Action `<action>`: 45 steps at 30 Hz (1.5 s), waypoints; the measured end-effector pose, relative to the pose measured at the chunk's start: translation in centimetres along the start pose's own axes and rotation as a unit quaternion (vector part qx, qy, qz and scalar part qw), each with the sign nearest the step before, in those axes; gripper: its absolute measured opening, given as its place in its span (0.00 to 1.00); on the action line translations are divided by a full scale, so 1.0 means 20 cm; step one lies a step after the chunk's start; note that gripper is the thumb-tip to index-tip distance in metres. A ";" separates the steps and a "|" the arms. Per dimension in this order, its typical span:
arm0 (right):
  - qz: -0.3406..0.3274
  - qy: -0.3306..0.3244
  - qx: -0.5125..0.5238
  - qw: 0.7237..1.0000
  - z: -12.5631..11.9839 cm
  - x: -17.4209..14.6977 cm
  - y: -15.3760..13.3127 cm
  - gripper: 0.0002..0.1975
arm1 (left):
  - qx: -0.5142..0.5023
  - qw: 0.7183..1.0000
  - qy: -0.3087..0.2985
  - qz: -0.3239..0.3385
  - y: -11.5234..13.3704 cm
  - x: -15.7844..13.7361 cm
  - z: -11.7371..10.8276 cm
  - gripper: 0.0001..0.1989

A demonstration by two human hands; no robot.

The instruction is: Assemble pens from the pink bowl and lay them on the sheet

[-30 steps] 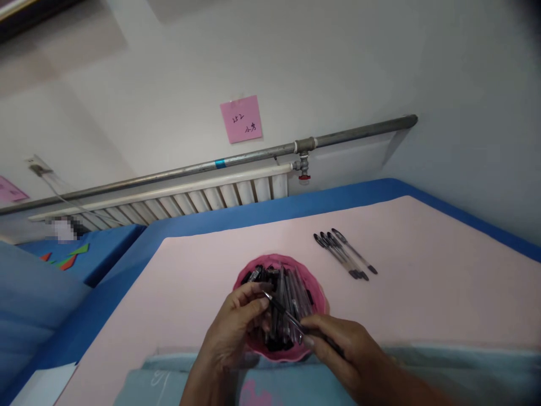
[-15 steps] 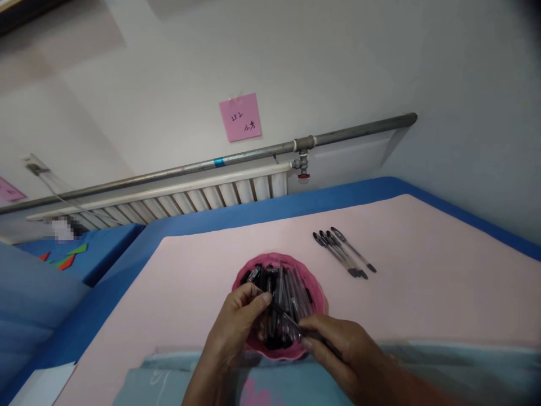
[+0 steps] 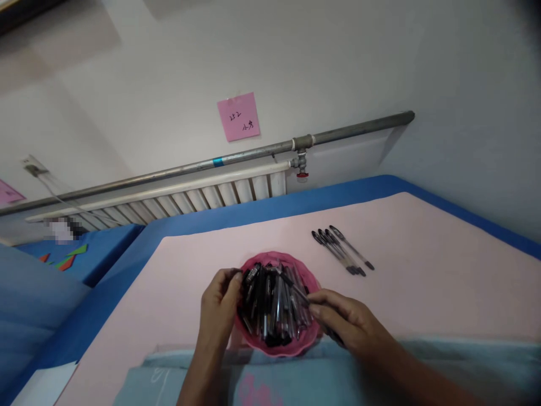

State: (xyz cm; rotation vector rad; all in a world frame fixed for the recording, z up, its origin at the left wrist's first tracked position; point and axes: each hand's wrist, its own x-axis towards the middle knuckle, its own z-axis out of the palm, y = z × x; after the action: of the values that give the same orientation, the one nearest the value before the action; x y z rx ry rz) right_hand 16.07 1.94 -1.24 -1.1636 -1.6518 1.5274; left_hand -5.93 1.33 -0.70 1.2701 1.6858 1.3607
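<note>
A pink scalloped basket [image 3: 315, 338] full of black and clear pen parts [image 3: 270, 304] stands on the table in front of me. My right hand [image 3: 344, 318] is closed round a pen [image 3: 301, 294], whose front end slants up and left over the basket. At the basket's left rim, my left hand [image 3: 220, 296] has thumb and fingers pinched together; a small dark thing seems to be between them, too hidden to name. Further right, several black-capped pens [image 3: 338, 252] lie side by side on the pink table top.
A pink sheet [image 3: 422, 282] covers the blue-edged table [image 3: 270, 210]. Behind it are a white radiator [image 3: 220, 194] and a pipe with a red valve [image 3: 302, 175]. Green and red flat pieces [image 3: 67, 262] lie on another blue table at left. Light blue cloth [image 3: 190, 378] is along the near edge.
My left hand has moved left, away from the pen, to the basket's rim. My right hand has shifted slightly right and up, still gripping the pen.
</note>
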 end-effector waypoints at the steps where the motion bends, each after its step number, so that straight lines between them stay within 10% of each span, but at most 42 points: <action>1: 0.001 0.009 0.011 1.000 0.00 0.01 0.01 0.11 | 0.061 0.997 0.029 0.026 -0.02 0.01 -0.01 0.10; 7: -0.007 0.022 0.004 1.000 -0.01 0.02 0.03 0.12 | 0.312 0.936 0.009 0.165 -0.09 0.04 -0.01 0.06; 22: -0.008 0.041 -0.017 0.999 0.00 0.02 0.02 0.11 | 0.521 0.841 -0.071 0.127 0.00 -0.03 -0.04 0.09; 30: -0.027 0.064 -0.030 0.997 -0.03 0.04 0.06 0.12 | 0.438 0.879 -0.052 0.179 0.02 -0.01 0.14 0.09; 45: -0.120 0.067 -0.065 0.988 -0.05 -0.02 -0.02 0.09 | 0.088 0.991 -0.024 -0.094 0.10 -0.01 0.14 0.05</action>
State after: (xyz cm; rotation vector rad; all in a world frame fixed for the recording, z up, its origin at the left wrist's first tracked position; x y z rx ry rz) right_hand 17.04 2.09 -0.56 -1.0638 -1.7495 1.1836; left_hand -2.69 2.14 0.32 1.1944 1.8739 1.0819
